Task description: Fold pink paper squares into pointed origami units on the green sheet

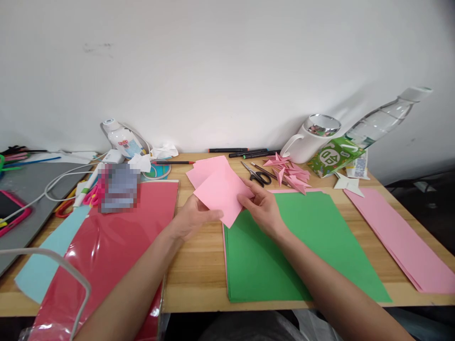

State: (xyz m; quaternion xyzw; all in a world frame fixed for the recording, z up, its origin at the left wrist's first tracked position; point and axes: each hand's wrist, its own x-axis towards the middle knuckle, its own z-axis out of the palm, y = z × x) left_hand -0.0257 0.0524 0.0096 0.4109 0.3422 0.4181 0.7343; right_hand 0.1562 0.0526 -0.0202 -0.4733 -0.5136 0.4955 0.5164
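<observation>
Between my two hands is a square sheet of pink paper, turned so that one corner points toward me. My left hand pinches its left edge, thumb on top and fingers underneath. On the opposite edge, my right hand grips the sheet the same way. Just behind it, a small pile of pink squares lies on the table, partly covered by the held sheet. Under my right forearm is a stack of green paper with pink sheets showing at its edges.
Black scissors, folded pink paper pieces and several markers lie at the back. A white mug and a tilted water bottle stand behind right. Red paper in plastic lies left, pink strips right.
</observation>
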